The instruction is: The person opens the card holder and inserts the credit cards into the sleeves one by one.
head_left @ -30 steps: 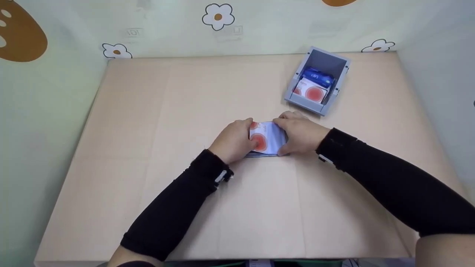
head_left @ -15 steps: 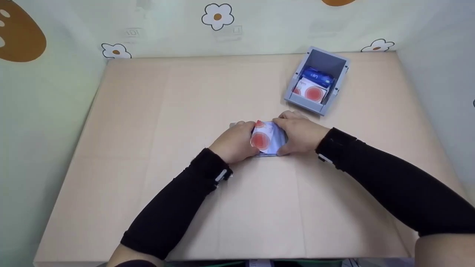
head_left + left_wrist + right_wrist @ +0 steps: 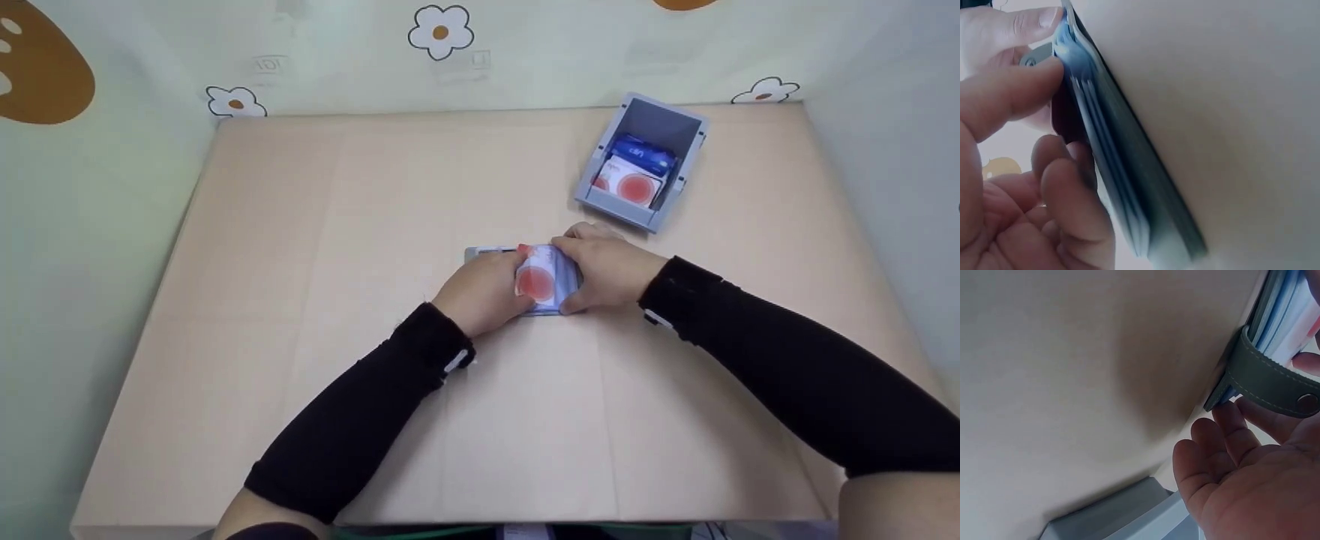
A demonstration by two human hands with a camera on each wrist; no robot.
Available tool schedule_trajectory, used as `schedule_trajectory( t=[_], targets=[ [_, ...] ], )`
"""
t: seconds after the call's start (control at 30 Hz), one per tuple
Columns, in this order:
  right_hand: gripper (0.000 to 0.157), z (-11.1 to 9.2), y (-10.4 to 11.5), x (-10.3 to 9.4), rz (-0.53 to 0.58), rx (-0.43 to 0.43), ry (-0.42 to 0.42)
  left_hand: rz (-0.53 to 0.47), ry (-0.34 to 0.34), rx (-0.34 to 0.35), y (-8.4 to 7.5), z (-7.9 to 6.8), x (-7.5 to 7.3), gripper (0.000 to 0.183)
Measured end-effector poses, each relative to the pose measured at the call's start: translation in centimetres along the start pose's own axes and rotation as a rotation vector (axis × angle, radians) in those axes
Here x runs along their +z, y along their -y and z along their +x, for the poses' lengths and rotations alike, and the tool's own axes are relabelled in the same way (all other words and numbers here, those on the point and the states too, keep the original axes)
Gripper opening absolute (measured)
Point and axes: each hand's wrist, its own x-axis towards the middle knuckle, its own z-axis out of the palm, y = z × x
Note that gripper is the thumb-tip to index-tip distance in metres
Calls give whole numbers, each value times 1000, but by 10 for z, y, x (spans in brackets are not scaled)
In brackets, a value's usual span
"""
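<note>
A grey-green card holder (image 3: 1157, 174) lies spread on the table, with several bluish clear sleeves (image 3: 1114, 157) stacked inside. Its strap (image 3: 1272, 379) with a metal snap sticks out at the right end. On the sleeves shows a white card-sized piece with red circles (image 3: 535, 283), bowed upward. My left hand (image 3: 486, 289) pinches this piece by its left side, thumb at the near edge. At the right end my right hand (image 3: 611, 268) grips the card holder between thumb and fingers. Past my left knuckles the holder's grey corner (image 3: 471, 253) peeks out.
Behind my right hand stands a grey open bin (image 3: 611, 206) at the back right of the table (image 3: 375, 180). In it lie a blue packet (image 3: 641, 155) and a white packet with red circles (image 3: 628, 181). Walls close in the back and both sides.
My left hand has shifted a little right, pushing the white piece with it so that it bows. The holder's grey left corner has come into view. My right hand stays put.
</note>
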Motion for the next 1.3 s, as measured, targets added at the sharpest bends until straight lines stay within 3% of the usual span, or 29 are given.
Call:
schedule_trajectory(
  t=[0.33, 0.57, 0.77, 0.97, 1.3],
  targets=[
    [101, 0, -3, 1, 4, -25, -23, 39, 21, 50, -7, 0, 3, 59],
    [103, 3, -4, 2, 5, -11, -20, 66, 16, 57, -9, -2, 4, 70],
    [98, 3, -4, 1, 15, 10, -12, 84, 8, 86, -8, -2, 5, 68],
    [95, 3, -2, 1, 15, 35, -13, 81, 15, 75, -7, -2, 4, 69],
    [91, 1, -2, 3, 10, -16, -66, 32, 9, 57, -7, -3, 4, 70]
  ],
)
